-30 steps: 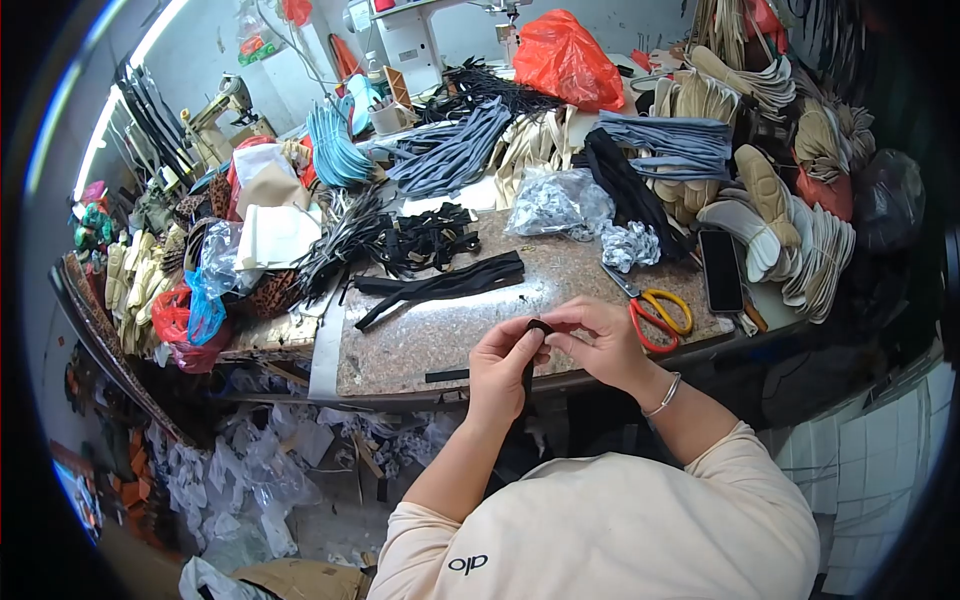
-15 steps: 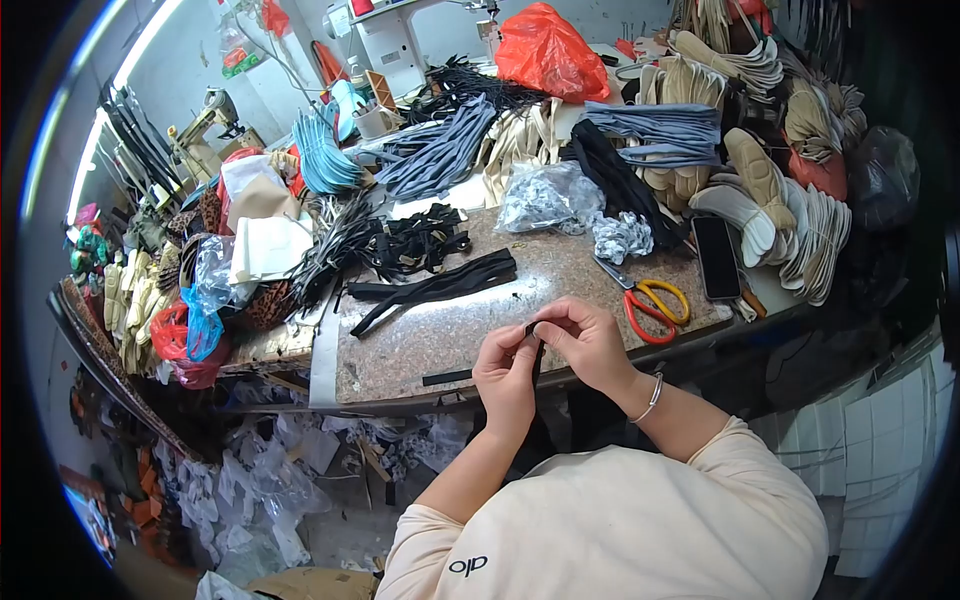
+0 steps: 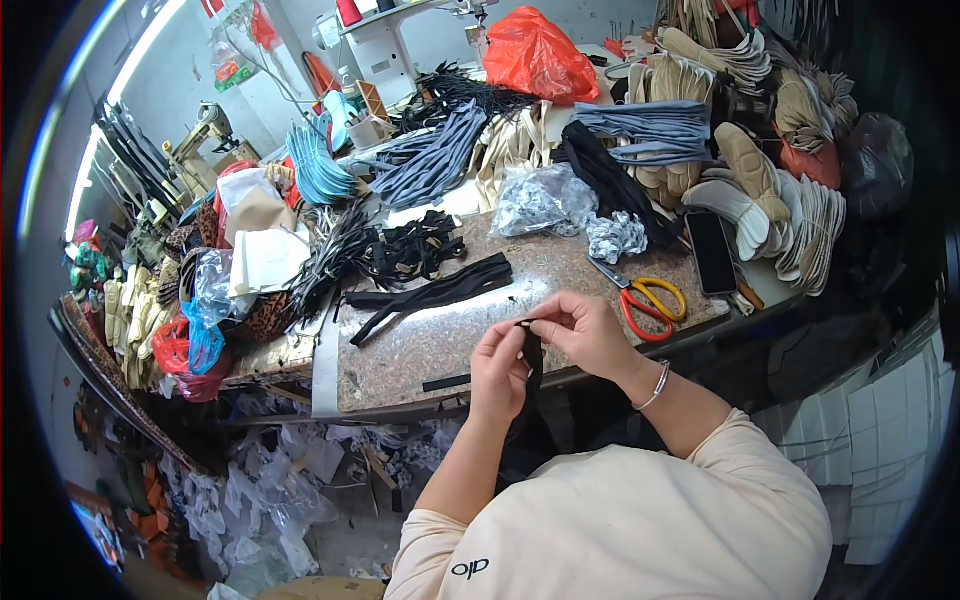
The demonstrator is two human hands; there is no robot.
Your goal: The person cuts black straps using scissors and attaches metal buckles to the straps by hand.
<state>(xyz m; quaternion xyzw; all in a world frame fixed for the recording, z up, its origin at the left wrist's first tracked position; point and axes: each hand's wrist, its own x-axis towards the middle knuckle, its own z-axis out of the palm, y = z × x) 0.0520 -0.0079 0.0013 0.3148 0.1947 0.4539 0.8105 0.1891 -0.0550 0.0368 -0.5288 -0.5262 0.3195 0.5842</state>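
My left hand (image 3: pixel 499 368) and my right hand (image 3: pixel 584 336) meet over the front edge of the table, both pinching the top end of a black fabric strip (image 3: pixel 533 366). The strip hangs down from the fingers towards my lap. A tiny pale spot shows at the pinched end, too small to name. Just left of my left hand lies a short black strip (image 3: pixel 446 383). Farther back are longer black strips (image 3: pixel 432 292) laid together. Scissors (image 3: pixel 652 308) with red and yellow handles rest to the right of my right hand.
A phone (image 3: pixel 711 254) lies beyond the scissors. Crumpled plastic (image 3: pixel 545 200), a black strap pile (image 3: pixel 415 246), grey-blue strips (image 3: pixel 432 155), a red bag (image 3: pixel 540 55) and stacked insoles (image 3: pixel 808 240) crowd the back and right. A sewing machine (image 3: pixel 385 55) stands behind.
My fingers have shifted on the strip: my left hand has turned slightly, and more of the hanging strip and the pale spot at its end now show. The view has tilted a little.
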